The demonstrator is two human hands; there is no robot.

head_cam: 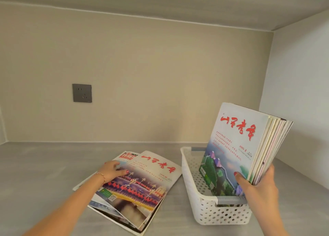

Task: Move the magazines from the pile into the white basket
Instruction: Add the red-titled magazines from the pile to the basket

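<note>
Worktop [44,173], grey, carrying a fanned pile of magazines [135,184] at centre and a white basket [210,210] just to its right. Bundle of magazines [245,146] standing tilted in the basket, its lower end inside, clasped at the near edge by the right hand [256,187]. Left hand [111,170] resting flat on the pile, fingers [122,172] loose, gripping nothing. Wall socket [82,93] behind.

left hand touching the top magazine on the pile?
Touching. The head view shows the left hand resting flat on the top magazine of the pile, fingers lying on its cover with no visible gap.
</note>
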